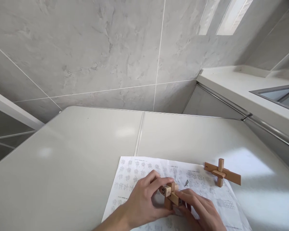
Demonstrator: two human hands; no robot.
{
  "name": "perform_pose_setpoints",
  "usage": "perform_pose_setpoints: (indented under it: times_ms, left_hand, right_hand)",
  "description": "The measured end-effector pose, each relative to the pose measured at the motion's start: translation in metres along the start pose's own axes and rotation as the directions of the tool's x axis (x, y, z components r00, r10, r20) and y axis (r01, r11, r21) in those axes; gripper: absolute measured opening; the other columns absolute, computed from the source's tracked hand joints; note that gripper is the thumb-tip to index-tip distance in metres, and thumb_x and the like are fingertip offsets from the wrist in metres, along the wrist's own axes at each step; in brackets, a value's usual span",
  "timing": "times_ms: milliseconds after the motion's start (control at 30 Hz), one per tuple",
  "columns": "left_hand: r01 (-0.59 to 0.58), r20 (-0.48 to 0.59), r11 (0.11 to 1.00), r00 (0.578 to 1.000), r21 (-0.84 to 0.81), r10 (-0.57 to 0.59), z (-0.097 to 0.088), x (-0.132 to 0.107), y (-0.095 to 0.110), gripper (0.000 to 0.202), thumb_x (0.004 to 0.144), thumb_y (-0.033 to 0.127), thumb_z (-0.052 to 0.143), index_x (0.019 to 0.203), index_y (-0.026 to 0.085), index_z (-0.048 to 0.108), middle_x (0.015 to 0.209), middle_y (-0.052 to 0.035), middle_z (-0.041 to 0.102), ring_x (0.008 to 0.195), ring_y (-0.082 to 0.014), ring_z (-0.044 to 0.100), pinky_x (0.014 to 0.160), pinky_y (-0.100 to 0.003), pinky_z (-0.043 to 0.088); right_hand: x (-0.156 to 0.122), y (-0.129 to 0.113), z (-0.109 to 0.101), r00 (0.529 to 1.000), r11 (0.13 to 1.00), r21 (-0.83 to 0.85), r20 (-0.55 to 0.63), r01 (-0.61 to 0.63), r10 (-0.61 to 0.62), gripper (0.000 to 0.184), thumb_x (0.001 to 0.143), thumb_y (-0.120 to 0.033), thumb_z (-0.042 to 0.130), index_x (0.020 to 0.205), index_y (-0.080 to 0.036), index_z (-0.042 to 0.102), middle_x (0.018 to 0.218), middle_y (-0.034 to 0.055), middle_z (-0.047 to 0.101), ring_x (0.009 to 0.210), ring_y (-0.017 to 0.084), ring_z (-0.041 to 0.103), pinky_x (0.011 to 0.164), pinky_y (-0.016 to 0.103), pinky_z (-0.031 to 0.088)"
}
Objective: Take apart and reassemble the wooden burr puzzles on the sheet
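My left hand and my right hand both grip a small wooden puzzle of crossed blocks, held just above a printed instruction sheet. The left fingers wrap round its left side; the right fingers pinch its lower right bars. One block end carries a dark mark. A second wooden puzzle, a cross of flat bars with an upright peg, stands on the sheet's far right corner, apart from both hands.
The sheet lies on a pale grey table with a seam down its middle. A grey tiled wall rises behind. A white ledge with a metal rail runs along the right.
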State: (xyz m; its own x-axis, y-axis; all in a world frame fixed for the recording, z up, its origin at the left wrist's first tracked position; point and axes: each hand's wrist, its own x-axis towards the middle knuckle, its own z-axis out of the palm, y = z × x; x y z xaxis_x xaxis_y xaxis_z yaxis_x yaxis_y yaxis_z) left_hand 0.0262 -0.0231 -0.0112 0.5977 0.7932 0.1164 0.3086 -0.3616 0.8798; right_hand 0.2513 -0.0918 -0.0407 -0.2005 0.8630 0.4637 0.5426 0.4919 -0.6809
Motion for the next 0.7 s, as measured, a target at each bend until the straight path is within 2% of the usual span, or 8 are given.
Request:
perform_pose_setpoints:
  times_ms: [133, 233, 400, 533, 600, 700]
  left_hand:
    - [-0.05, -0.007, 0.998, 0.999, -0.035, 0.05, 0.0, 0.0, 0.001, 0.073, 0.078, 0.036, 0.1, 0.143, 0.039, 0.066, 0.126, -0.0056, 0.062, 0.089, -0.019, 0.069, 0.085, -0.036, 0.06]
    - [-0.053, 0.046, 0.989, 0.997, -0.14, 0.06, -0.001, 0.004, 0.001, 0.077, 0.076, 0.034, 0.101, 0.143, 0.037, 0.065, 0.124, -0.0046, 0.071, 0.099, -0.0228, 0.073, 0.089, -0.035, 0.059]
    - [0.086, 0.123, 0.969, 0.991, -0.231, -0.058, -0.007, 0.008, 0.004, 0.074, 0.072, 0.036, 0.102, 0.139, 0.032, 0.069, 0.112, -0.0036, 0.078, 0.095, -0.0234, 0.07, 0.091, -0.038, 0.054]
    - [0.206, 0.167, 0.898, 0.974, -0.389, -0.152, -0.016, 0.01, 0.009, 0.078, 0.067, 0.04, 0.105, 0.137, 0.03, 0.072, 0.12, -0.0075, 0.077, 0.104, -0.027, 0.069, 0.091, -0.037, 0.055]
    - [0.222, 0.185, 0.855, 0.971, -0.468, -0.151, -0.018, 0.01, 0.01, 0.081, 0.063, 0.042, 0.107, 0.135, 0.028, 0.074, 0.121, -0.0086, 0.076, 0.106, -0.0283, 0.069, 0.093, -0.038, 0.056]
    - [0.215, 0.217, 0.829, 0.969, -0.515, -0.116, -0.018, 0.01, 0.009, 0.084, 0.059, 0.043, 0.108, 0.134, 0.028, 0.075, 0.119, -0.0086, 0.076, 0.108, -0.0292, 0.07, 0.1, -0.041, 0.055]
  right_hand:
    - [-0.001, -0.005, 0.0, 0.999, 1.0, 0.007, -0.036, -0.012, 0.012, 0.019, 0.115, -0.025, 0.05, 0.126, -0.027, 0.066, 0.091, 0.0062, 0.079, 0.065, 0.019, 0.072, 0.06, 0.027, 0.057]
    - [-0.003, -0.007, -0.001, 0.999, 0.999, 0.004, -0.022, -0.045, 0.045, 0.017, 0.116, -0.032, 0.051, 0.125, -0.03, 0.065, 0.089, 0.0037, 0.078, 0.062, 0.017, 0.069, 0.06, 0.026, 0.055]
    - [-0.007, -0.009, -0.005, 0.985, 0.985, -0.021, -0.017, -0.173, 0.173, 0.023, 0.115, -0.051, 0.052, 0.123, -0.033, 0.063, 0.085, 0.0001, 0.077, 0.064, 0.018, 0.071, 0.067, 0.027, 0.057]
    - [-0.005, -0.01, -0.005, 0.95, 0.95, 0.03, -0.005, -0.312, 0.312, 0.026, 0.116, -0.049, 0.046, 0.136, -0.034, 0.055, 0.076, -0.0041, 0.07, 0.056, 0.016, 0.065, 0.056, 0.024, 0.052]
    - [-0.003, -0.009, -0.003, 0.947, 0.946, 0.047, 0.034, -0.321, 0.32, 0.029, 0.117, -0.049, 0.045, 0.14, -0.034, 0.053, 0.074, -0.0051, 0.068, 0.052, 0.016, 0.062, 0.051, 0.024, 0.049]
    - [-0.003, -0.006, 0.0, 0.966, 0.967, 0.028, 0.073, -0.252, 0.25, 0.025, 0.117, -0.049, 0.045, 0.133, -0.034, 0.057, 0.075, -0.0044, 0.071, 0.054, 0.017, 0.065, 0.055, 0.025, 0.05]
